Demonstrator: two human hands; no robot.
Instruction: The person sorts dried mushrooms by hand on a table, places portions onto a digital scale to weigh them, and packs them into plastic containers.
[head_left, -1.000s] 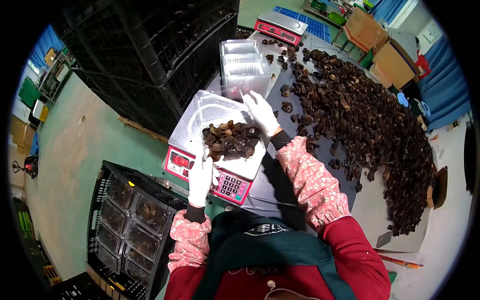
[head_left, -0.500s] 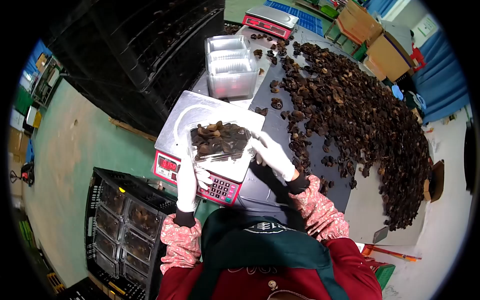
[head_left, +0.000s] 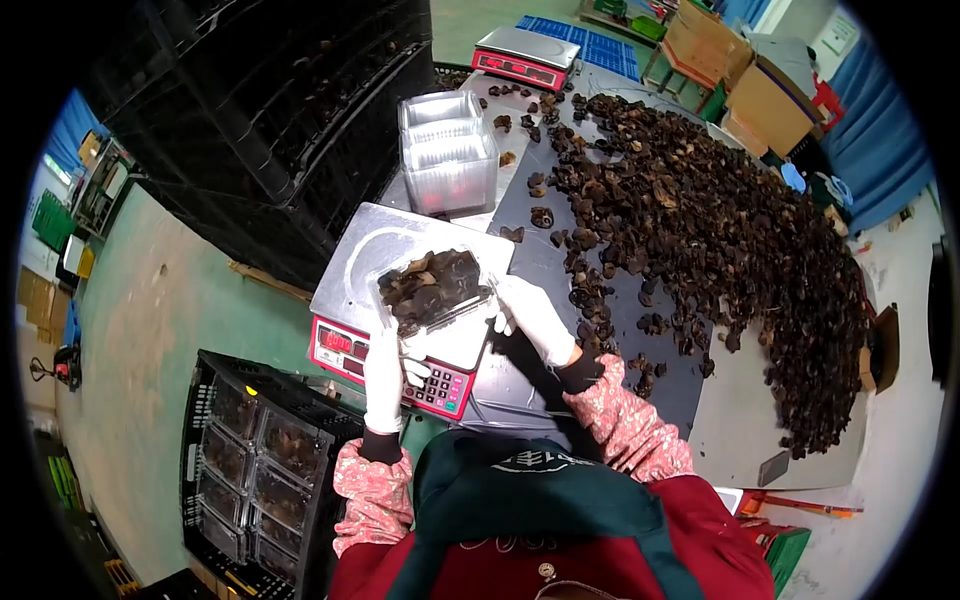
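A clear plastic box (head_left: 438, 322) of dark brown wood ear mushrooms (head_left: 432, 283) is held slightly tilted over the metal plate of a red scale (head_left: 350, 235). My left hand (head_left: 384, 378), in a white glove, grips its near left corner, with some fingers over the scale's keypad. On the right edge, my gloved right hand (head_left: 535, 318) pinches the rim between thumb and fingers. Red digits glow on the scale's display (head_left: 340, 343), too blurred to read surely. Whether the box still touches the plate is hard to tell.
A large heap of wood ears (head_left: 690, 210) covers the table's right side. Stacked empty plastic boxes (head_left: 450, 165) stand behind the scale, near a second scale (head_left: 525, 58). Tall black crates (head_left: 250, 130) rise at left. Below them, a black crate (head_left: 195, 450) holds several filled boxes.
The box has tilted, its right end higher in view, with both hands still on it. The digits on the display look different. My view has shifted slightly.
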